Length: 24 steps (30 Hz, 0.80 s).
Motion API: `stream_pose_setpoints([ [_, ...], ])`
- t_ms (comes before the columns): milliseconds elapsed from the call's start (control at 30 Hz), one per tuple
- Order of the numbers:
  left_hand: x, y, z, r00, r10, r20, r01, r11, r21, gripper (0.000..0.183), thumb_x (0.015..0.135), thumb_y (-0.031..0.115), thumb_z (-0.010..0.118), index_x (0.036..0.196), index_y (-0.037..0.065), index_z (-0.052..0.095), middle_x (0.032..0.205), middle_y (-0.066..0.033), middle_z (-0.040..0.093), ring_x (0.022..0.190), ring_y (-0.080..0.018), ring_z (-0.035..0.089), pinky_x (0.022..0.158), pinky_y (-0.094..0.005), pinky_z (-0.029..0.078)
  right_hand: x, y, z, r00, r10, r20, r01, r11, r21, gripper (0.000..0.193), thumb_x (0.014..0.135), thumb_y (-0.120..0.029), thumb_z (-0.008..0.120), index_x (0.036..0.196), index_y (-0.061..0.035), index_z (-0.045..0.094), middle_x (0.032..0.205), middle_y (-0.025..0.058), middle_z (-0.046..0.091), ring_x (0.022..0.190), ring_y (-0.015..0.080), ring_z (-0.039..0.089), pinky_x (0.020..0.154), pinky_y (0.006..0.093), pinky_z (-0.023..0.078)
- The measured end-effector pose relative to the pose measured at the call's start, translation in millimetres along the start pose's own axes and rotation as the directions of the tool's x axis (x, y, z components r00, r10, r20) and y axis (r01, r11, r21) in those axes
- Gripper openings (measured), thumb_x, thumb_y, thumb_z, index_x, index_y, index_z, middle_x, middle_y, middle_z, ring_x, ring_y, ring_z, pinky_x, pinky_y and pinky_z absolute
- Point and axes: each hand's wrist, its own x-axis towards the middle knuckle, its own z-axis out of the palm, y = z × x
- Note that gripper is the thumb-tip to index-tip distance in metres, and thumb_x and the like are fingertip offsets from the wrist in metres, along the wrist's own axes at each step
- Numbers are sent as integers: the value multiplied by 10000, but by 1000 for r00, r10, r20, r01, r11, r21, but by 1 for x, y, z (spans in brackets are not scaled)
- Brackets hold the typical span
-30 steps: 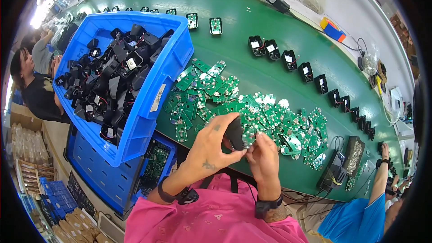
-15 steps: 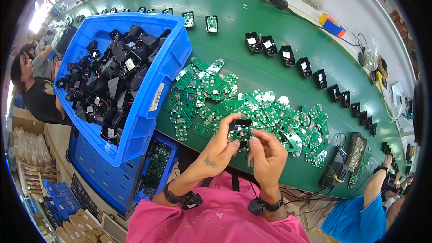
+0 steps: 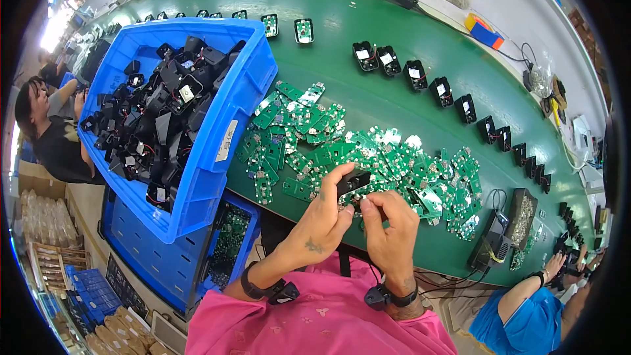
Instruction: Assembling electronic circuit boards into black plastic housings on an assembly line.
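A small black plastic housing point(image 3: 353, 182) is gripped in my left hand point(image 3: 319, 222), the thumb below and the forefinger curled over its top. Thumb and forefinger of my right hand point(image 3: 390, 229) are pinched together at the housing's near side. A small pale bit shows at those fingertips, too small to name. My fingers hide most of the housing's underside, and whether a board sits in it cannot be seen. Just beyond both hands spreads a heap of loose green circuit boards point(image 3: 388, 161) on the green table point(image 3: 328, 69).
A blue bin point(image 3: 227, 118) of black housings stands at left, above a blue crate point(image 3: 246, 240) holding boards. Housings with wires point(image 3: 415, 74) form a curved row at right; others with boards point(image 3: 303, 31) line the far side. A black device point(image 3: 490, 240) and a co-worker point(image 3: 526, 306) are at right.
The housing in my left hand has tilted, so its black outer side shows where a green board was visible before. My right thumb and forefinger have closed together against it.
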Motion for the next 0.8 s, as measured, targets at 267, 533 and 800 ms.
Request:
stream_pose_setpoints([
  [267,1,15,-12,986,45,158,-61,993,98,616,910,-34,475,1475,-15,231,1299,-228,513,1236,-318,530,1054,-395,396,18,-2,-31,939,113,326,-153,983,99,53,810,-14,671,805,29,640,686,85,612,585,161,581,545,301,429],
  [533,5,22,-19,959,-61,276,5,980,199,620,901,-15,517,1468,8,269,1298,-259,504,1186,-424,527,1014,-448,420,23,-2,-37,904,-9,427,10,1000,2,60,800,-38,679,810,14,652,691,101,601,583,231,587,549,336,445],
  [800,3,20,-11,962,-106,252,11,936,351,631,893,-3,520,1466,15,256,1311,-290,469,1191,-467,504,1021,-467,416,17,3,-24,937,53,346,-27,996,-79,57,819,-40,668,833,11,648,737,138,622,645,303,618,587,367,474],
])
